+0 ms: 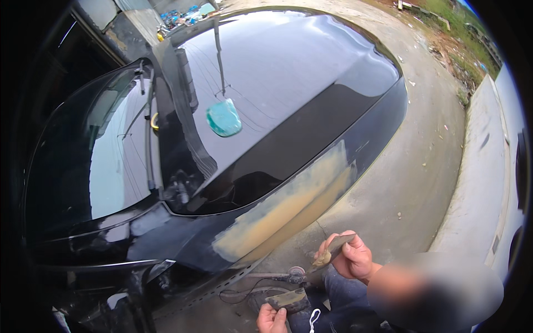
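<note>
My right hand (355,260) is closed around a thin dark putty spreader (337,244), with a lump of tan putty on its lower end. At the lower edge my left hand (272,321) grips a flat dark plate (288,299) smeared with tan putty, thumb on top. The two tools are apart. Ahead of both hands, the fender (366,133) of a black car carries a long tan putty patch (283,208) with feathered, streaky edges. Neither tool touches the fender. A blurred area hides my right forearm.
A teal translucent sheet or pad (224,117) lies on the hood (277,72). Below the fender sits a sander-like tool (295,275) with a dark cord. To the right stands a white panel or vehicle side (472,172). Colourful litter (186,16) is heaped at the far left.
</note>
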Demonstrator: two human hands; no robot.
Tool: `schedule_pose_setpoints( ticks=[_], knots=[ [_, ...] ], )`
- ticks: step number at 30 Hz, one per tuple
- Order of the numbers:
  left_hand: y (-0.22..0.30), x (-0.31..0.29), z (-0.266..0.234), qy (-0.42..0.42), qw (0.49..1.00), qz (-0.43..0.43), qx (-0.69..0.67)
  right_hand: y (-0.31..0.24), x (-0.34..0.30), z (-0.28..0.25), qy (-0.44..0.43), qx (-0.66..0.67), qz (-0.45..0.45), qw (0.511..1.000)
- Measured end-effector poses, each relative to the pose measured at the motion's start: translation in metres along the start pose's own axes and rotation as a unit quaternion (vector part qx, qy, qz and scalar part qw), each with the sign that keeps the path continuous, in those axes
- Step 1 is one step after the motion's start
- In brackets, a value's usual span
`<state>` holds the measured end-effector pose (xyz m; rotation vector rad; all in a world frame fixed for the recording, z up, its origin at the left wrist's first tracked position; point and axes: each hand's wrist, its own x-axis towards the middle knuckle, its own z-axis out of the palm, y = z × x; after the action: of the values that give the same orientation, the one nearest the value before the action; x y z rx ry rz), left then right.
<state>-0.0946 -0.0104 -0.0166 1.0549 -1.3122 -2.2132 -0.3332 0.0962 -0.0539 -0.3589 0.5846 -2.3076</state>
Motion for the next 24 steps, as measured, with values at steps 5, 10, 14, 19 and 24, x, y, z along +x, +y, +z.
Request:
schedule_pose_setpoints(
  ticks=[5,10,14,19,24],
  knots=[
    [0.072,-0.023,0.057,-0.012,0.989,0.139,0.052,-0.065,0.013,0.125,-0.073,0.040,0.007,0.997],
    [0.110,-0.046,0.095,0.009,0.979,0.201,0.039,-0.104,0.014,0.156,-0.306,-0.198,-0.067,0.929],
    [0.115,-0.070,0.102,0.008,0.979,0.198,0.041,-0.125,-0.001,0.145,-0.342,-0.336,-0.049,0.876],
    [0.123,-0.104,0.109,0.026,0.965,0.239,0.102,-0.137,-0.026,0.115,-0.263,-0.464,-0.006,0.846],
    [0.092,-0.148,0.086,0.083,0.978,0.134,0.138,-0.114,-0.080,0.158,-0.153,-0.085,0.178,0.968]
  ],
)
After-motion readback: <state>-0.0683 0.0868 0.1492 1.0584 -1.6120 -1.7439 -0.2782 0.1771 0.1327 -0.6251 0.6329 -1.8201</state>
